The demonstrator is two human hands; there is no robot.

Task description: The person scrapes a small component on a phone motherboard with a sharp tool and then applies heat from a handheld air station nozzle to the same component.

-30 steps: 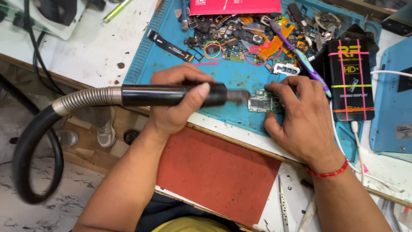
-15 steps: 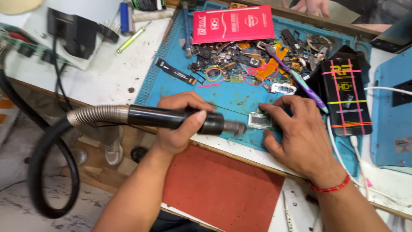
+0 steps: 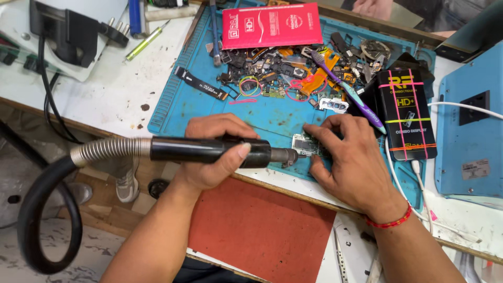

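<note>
Ribbed hose (image 3: 107, 148), smooth black nozzle (image 3: 209, 150)

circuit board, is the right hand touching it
Touching. The head view shows the right hand with its fingertips pressed down on the small circuit board, pinning it to the blue mat, no gap visible.
</note>
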